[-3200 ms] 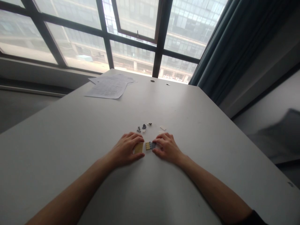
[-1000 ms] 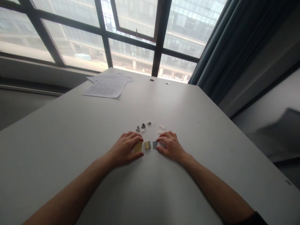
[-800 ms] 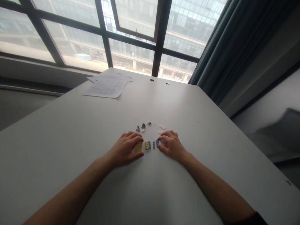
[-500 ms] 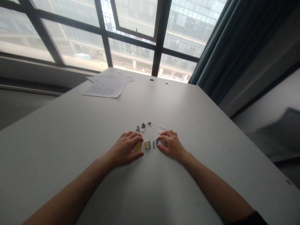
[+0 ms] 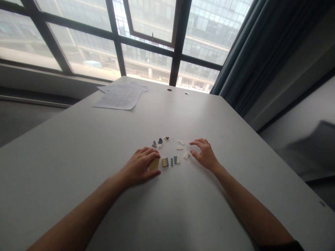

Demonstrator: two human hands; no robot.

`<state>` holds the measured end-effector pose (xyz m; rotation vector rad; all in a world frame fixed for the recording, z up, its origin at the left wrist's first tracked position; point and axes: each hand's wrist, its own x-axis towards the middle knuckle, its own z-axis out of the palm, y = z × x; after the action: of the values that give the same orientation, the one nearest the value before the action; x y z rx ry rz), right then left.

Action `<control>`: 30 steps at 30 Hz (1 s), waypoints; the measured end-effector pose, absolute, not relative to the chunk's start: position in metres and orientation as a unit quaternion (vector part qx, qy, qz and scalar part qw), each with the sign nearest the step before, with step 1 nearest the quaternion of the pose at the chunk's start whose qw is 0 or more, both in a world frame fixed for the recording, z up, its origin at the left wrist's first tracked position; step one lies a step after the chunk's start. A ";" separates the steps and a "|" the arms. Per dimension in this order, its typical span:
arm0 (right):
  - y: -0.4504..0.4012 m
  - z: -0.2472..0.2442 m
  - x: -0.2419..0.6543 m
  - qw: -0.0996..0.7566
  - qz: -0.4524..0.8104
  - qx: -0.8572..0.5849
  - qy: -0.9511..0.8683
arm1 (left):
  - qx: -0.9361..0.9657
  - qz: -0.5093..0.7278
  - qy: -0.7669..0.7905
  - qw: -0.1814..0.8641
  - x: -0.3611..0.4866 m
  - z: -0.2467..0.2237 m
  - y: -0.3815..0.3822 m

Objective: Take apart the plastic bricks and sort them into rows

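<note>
My left hand rests on the table with its thumb and fingers around a tan studded plate. Just right of it lies a tan and grey block, then a narrow grey strip and a grey piece beside a white studded piece. My right hand is farther right, thumb and fingers apart, holding nothing. Nearest to it is a small white piece. Two flat white pieces, one in front of the other, lie behind the row.
Small dark grey pieces and a black and white piece lie behind my left hand on the white table. Printed papers lie at the back left. Windows and a dark curtain stand beyond.
My right hand has moved right and a little back, off the grey piece, and its fingers are apart. White pieces it had covered now show. My left hand has stayed around the tan plate.
</note>
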<state>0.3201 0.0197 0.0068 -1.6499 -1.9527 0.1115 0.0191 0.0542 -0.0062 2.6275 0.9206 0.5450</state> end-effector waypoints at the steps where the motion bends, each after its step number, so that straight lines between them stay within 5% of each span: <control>1: 0.020 0.007 0.325 0.288 0.039 -0.626 -0.724 | 0.915 0.192 0.321 0.156 0.019 -0.006 0.054; 13: 0.009 -0.013 0.322 0.283 0.070 -0.635 -0.715 | 0.656 0.492 0.497 0.284 0.003 -0.009 0.079; 30: 0.001 -0.015 0.308 0.254 0.037 -0.629 -0.734 | 0.606 0.477 0.559 0.305 0.003 -0.011 0.080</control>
<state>0.3083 0.0009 -0.0145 -1.7092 -1.9943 0.1001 0.0029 0.0799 -0.0113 1.6036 1.4806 1.2640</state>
